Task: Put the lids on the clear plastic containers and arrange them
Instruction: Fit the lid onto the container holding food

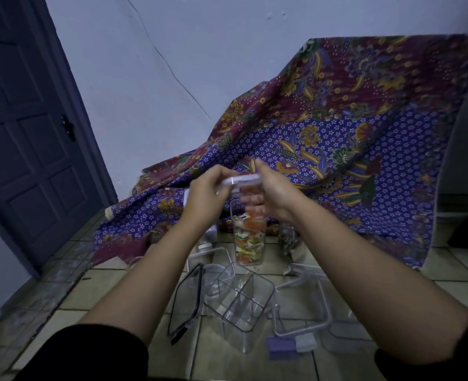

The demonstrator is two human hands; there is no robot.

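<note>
A white-rimmed lid (242, 179) is held up in the air between my left hand (208, 192) and my right hand (271, 189), both gripping its ends. Just below it stands a tall clear container (248, 240) filled with colourful wrapped pieces, its top open. Nearer to me on the tiled floor lies an empty clear container with inner dividers (241, 301). A clear lid with a black seal (186, 298) lies to its left, and a clear lid with purple clips (301, 306) to its right. The lid in my hands is blurred.
A patterned purple and maroon cloth (337, 138) drapes over something behind the containers. Another clear container (289, 240) with dark contents stands right of the tall one. A white-topped container (208, 235) sits behind my left wrist. A dark door (27, 133) is at left.
</note>
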